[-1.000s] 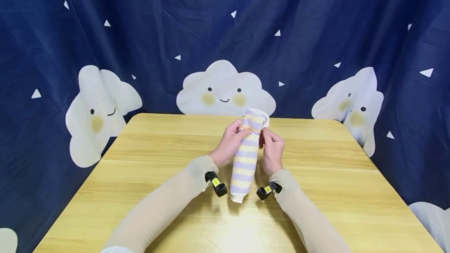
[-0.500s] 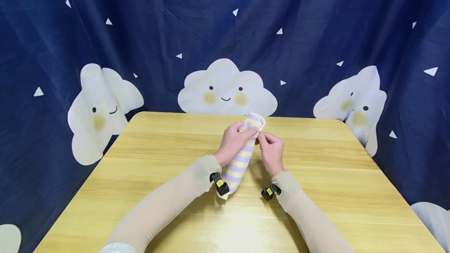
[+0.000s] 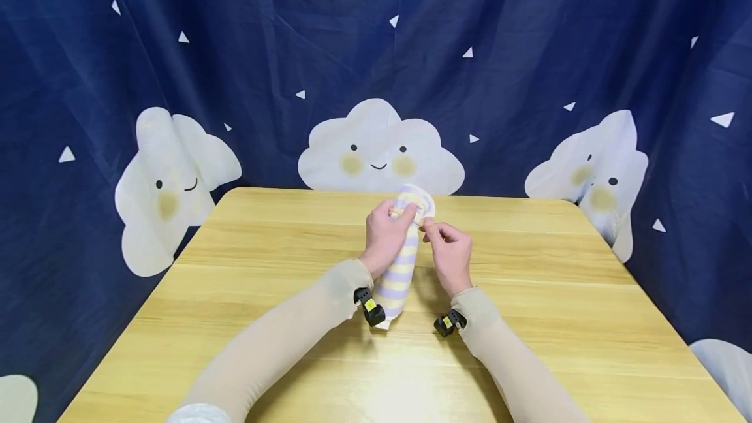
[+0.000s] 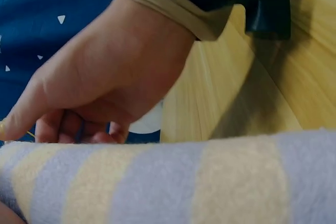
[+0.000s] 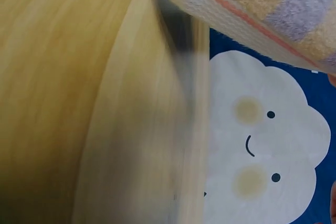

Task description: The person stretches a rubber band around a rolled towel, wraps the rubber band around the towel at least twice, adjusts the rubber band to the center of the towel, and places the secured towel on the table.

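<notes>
A rolled towel (image 3: 398,276) with lilac and yellow stripes is held up over the table, its far end tilted away. My left hand (image 3: 384,234) grips the roll near that end, thumb across the top. To its right, my right hand (image 3: 451,253) has thumb and forefinger pinched together right at the towel's side. In the left wrist view, a thin yellow rubber band (image 4: 30,134) shows at the right hand's fingertips, against the striped roll; the rest of it is hidden. An orange line runs along the towel's pale hem (image 5: 236,17) in the right wrist view.
The light wooden table (image 3: 282,234) reaches out beneath both arms. Behind it hangs a dark blue curtain (image 3: 329,25) with white clouds and triangles. Each sleeve cuff carries a small black camera, such as the left one (image 3: 371,311).
The towel's far end has shifted left, and its near end has swung left beneath the left wrist. Both hands stay at the far end, the right one having moved slightly left with it.
</notes>
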Motion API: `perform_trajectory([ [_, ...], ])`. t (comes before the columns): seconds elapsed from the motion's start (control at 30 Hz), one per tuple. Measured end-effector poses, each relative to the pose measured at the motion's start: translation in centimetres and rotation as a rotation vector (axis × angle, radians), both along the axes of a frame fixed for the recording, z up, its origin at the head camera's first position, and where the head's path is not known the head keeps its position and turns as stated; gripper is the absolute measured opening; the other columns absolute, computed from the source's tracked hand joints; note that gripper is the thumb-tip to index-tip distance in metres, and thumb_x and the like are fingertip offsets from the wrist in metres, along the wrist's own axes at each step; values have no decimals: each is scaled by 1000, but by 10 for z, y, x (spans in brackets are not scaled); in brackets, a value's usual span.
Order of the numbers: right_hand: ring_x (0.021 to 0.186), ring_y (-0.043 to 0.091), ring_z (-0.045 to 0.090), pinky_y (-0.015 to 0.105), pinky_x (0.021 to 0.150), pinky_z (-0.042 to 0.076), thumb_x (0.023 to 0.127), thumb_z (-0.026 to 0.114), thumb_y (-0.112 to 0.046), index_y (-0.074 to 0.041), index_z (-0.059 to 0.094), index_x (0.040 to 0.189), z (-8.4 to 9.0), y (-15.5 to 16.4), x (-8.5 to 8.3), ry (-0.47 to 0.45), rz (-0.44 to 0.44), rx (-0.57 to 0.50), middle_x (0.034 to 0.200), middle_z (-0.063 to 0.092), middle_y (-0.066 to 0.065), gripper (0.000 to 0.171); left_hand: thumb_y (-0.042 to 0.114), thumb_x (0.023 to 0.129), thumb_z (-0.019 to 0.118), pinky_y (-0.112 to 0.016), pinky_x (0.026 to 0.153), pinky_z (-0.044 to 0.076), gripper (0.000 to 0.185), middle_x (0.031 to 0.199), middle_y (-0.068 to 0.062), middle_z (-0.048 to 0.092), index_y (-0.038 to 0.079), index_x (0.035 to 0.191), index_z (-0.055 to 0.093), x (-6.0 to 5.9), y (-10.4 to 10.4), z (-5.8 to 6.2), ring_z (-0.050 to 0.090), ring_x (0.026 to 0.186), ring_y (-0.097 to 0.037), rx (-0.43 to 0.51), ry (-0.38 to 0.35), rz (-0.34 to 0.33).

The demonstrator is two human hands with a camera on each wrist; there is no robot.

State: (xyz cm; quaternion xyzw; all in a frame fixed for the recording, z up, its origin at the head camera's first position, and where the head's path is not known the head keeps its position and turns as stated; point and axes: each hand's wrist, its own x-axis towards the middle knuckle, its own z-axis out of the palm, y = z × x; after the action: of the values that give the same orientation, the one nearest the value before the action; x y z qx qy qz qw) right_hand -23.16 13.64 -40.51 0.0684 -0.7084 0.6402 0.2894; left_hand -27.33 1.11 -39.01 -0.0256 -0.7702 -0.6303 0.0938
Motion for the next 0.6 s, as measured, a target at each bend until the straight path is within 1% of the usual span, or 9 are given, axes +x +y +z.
perform_trajectory([
  [0.07,57,4,46,19,54,35,95,69,-14,4,69,69,0,-1,0,16,-5,12,79,69,29,31,47,90,68,-30,49,51,35,70,-1,60,15,80,58,-1,-1,-2,58,56,-14,-5,8,9],
  [0.17,58,5,48,20,57,39,94,71,-11,3,70,70,0,-2,1,27,-16,20,70,64,25,28,46,90,67,-29,48,49,35,69,0,59,15,78,55,-2,-1,-3,57,55,-14,-32,35,3],
  [0.27,58,6,49,21,57,40,93,71,-11,4,70,70,1,-2,-2,10,-10,6,62,63,9,28,46,91,67,-29,47,48,36,68,0,57,16,77,53,-1,-1,-5,56,56,-13,-73,75,-24],
  [0.37,53,6,43,20,52,35,94,71,-16,8,69,72,-6,1,-11,-33,-13,-35,57,59,-6,32,45,91,68,-28,47,48,35,68,1,58,16,79,54,0,-3,-7,56,55,-13,-90,122,-61],
  [0.4,51,6,41,20,51,33,95,71,-18,10,68,73,-8,2,-14,-53,-14,-50,56,58,-9,35,44,91,69,-28,46,48,34,69,0,58,16,79,54,0,-3,-7,56,55,-13,-89,136,-72],
  [0.5,49,7,38,19,48,30,95,71,-26,12,66,73,-13,4,-22,-101,-17,-100,54,55,-6,43,40,93,69,-28,46,49,31,71,-1,60,14,83,57,1,-5,-8,58,56,-13,-56,166,-120],
  [0.53,49,7,39,19,48,30,96,70,-26,11,66,72,-12,4,-23,-113,-17,-120,54,55,-5,44,39,93,69,-29,47,50,30,72,-1,60,14,84,57,2,-5,-8,58,56,-14,-45,171,-142],
  [0.6,49,7,41,19,47,31,97,69,-23,5,66,68,-11,4,-24,-130,-17,-164,55,55,0,41,36,94,69,-31,47,52,27,74,-3,62,12,87,59,4,-5,-7,60,57,-14,-27,180,-198],
])
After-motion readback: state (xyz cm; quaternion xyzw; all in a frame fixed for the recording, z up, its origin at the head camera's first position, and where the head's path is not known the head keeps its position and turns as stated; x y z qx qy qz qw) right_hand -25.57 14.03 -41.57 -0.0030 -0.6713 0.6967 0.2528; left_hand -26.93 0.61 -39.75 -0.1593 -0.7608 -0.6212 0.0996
